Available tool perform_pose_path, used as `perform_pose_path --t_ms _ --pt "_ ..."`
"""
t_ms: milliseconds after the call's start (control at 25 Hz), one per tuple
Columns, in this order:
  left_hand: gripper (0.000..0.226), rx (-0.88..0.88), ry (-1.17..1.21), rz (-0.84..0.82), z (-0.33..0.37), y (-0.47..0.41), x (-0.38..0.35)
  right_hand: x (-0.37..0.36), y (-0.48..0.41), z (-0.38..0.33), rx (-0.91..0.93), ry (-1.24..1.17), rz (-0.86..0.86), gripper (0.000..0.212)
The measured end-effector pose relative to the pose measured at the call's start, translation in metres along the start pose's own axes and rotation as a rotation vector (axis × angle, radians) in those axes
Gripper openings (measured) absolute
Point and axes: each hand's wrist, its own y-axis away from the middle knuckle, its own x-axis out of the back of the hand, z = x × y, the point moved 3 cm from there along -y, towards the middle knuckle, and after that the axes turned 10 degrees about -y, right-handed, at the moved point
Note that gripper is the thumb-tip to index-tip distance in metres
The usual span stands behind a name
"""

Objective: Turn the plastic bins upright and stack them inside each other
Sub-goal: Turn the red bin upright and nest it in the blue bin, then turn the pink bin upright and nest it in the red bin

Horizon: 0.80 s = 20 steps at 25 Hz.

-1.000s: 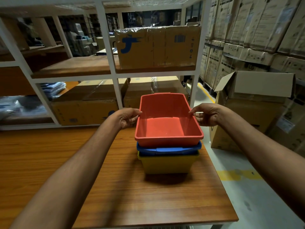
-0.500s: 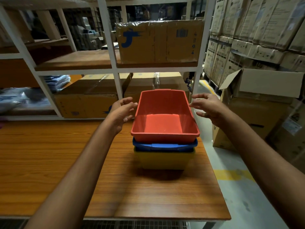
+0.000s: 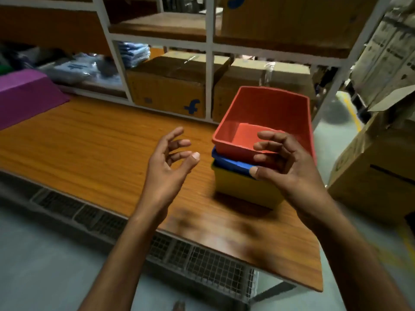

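Three bins stand upright and nested on the right part of the wooden table [image 3: 89, 158]: a red bin [image 3: 269, 113] on top, a blue bin [image 3: 226, 162] under it with only its rim showing, and a yellow bin [image 3: 238, 187] at the bottom. My left hand [image 3: 168, 167] hovers above the table to the left of the stack, fingers spread, holding nothing. In front of the stack's near right corner floats my right hand [image 3: 285, 167], fingers curled apart and empty, covering part of the red and blue rims.
A purple upside-down bin [image 3: 24, 95] sits at the table's far left. White shelving [image 3: 208, 70] with cardboard boxes [image 3: 168, 90] stands behind the table. An open carton [image 3: 377, 162] stands on the floor to the right. A wire mesh shelf [image 3: 202, 261] lies under the table.
Both hands let go of the red bin's sides and pulled back toward me. The view swung left and down, so the purple bin came into sight.
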Motion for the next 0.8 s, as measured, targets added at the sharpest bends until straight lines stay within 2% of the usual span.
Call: perform_pose_path --t_ms 200,400,640,800 --pt "0.063 0.074 -0.034 0.099 -0.050 0.048 0.049 -0.070 0.026 0.035 -0.043 0.062 -0.134 0.068" --pt "0.075 0.124 -0.077 0.147 -0.097 0.092 0.119 -0.154 0.060 0.076 0.010 0.247 -0.235 0.075" --pt "0.073 0.237 -0.133 0.176 -0.157 0.134 0.249 -0.296 0.093 0.122 0.052 0.376 -0.328 0.070" --pt "0.063 0.266 -0.358 0.207 -0.192 0.146 0.344 -0.401 0.102 0.143 0.133 0.475 -0.469 0.066"
